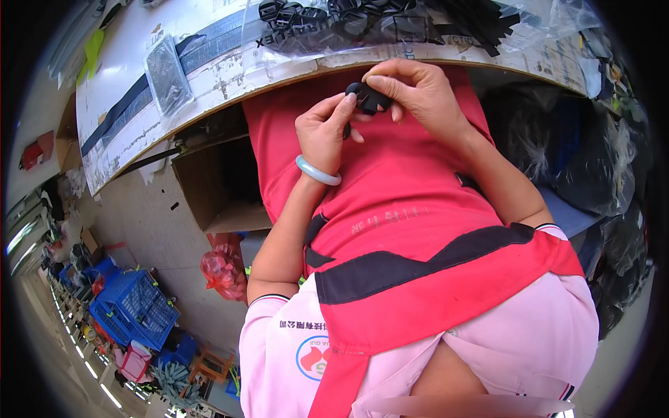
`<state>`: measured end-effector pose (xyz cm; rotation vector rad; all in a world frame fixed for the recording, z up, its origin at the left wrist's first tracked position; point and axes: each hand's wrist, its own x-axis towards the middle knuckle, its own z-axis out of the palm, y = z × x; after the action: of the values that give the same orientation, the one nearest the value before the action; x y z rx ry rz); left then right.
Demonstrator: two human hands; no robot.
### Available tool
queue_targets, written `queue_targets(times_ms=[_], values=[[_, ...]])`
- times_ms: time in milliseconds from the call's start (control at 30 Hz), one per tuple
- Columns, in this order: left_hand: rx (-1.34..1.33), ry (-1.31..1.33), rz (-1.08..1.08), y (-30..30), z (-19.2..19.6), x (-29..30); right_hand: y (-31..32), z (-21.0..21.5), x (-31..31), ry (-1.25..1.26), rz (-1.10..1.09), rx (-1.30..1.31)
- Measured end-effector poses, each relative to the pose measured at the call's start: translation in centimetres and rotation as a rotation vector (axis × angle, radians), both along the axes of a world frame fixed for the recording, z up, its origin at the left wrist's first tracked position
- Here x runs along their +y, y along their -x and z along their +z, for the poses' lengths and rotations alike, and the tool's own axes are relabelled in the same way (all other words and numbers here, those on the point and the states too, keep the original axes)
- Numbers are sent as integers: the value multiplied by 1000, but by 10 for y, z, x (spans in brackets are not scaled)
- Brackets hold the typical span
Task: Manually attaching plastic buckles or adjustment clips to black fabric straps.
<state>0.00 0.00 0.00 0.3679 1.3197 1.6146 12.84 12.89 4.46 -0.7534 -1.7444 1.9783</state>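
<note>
Between both hands, just off the table's front edge and over my red apron [390,174], is a small black plastic buckle [371,101]. My left hand [320,132] pinches its left end between thumb and fingers, and a pale bangle circles that wrist. My right hand [418,90] grips the opposite end from above, thumb and fingertips closed on it. Fingers cover part of the buckle, so its exact shape is hard to make out. A pile of similar black plastic pieces [293,14] lies on clear plastic at the table's far side.
On the worktable [230,90] are a clear plastic packet [168,76], a long dark strap [115,118] and black webbing strips [481,24]. An open cardboard box [223,181] sits beneath. Dark plastic bags [599,167] crowd the right; blue crates [136,306] stand lower left.
</note>
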Motion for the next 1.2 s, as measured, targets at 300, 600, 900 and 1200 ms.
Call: queue_targets(times_ms=[300, 600, 900, 1200], values=[[281, -23, 45, -14, 6, -1, -7, -10, -11, 235, -19, -145], [385, -241, 27, -5, 0, -10, -7, -20, 6, 328, 167, -138], [469, -260, -71, -5, 5, -14, -6, -33, 8, 62, 53, -44], [389, -231, -148, -7, 10, -17, -3, -36, 7, 87, -42, 16]])
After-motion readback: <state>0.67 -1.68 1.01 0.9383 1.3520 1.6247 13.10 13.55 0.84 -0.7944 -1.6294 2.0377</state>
